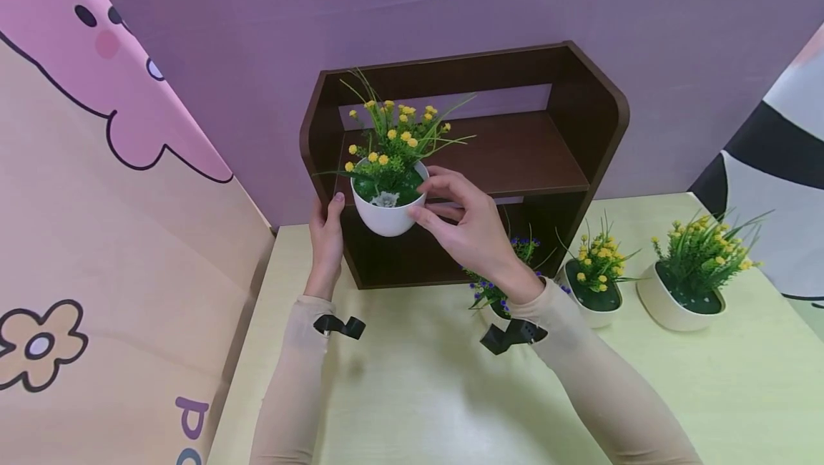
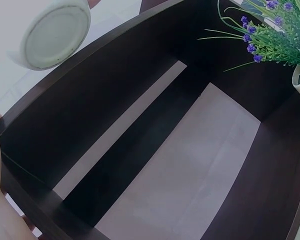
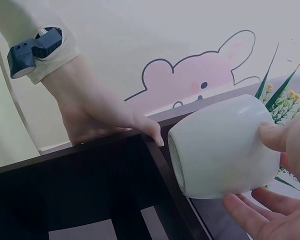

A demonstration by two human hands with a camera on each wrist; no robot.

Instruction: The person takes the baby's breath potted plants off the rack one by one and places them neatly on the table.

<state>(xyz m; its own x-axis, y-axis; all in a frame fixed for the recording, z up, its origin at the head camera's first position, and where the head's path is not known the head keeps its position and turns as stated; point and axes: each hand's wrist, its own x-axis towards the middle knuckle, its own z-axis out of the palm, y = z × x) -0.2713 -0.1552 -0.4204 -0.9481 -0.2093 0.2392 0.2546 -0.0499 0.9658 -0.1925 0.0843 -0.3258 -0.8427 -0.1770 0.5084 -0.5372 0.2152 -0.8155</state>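
A white pot (image 1: pixel 386 219) of yellow artificial flowers (image 1: pixel 402 137) is held up in front of the dark brown two-tier shelf (image 1: pixel 515 154), by its left side. My right hand (image 1: pixel 473 225) grips the pot's right side, thumb and fingers on its wall. In the right wrist view the white pot (image 3: pixel 225 150) is seen from the side and its base stands apart from the shelf edge. My left hand (image 1: pixel 327 243) holds the shelf's left side panel, its thumb on the front edge. The left wrist view shows the pot's underside (image 2: pixel 57 37) above the shelf.
A pot with purple flowers (image 1: pixel 496 307) stands by the shelf's lower right front, partly hidden by my right arm. Two yellow-flowered pots, one nearer (image 1: pixel 595 293) and one farther right (image 1: pixel 682 297), stand on the pale table (image 1: pixel 412 393). A purple wall (image 1: pixel 450 0) rises behind.
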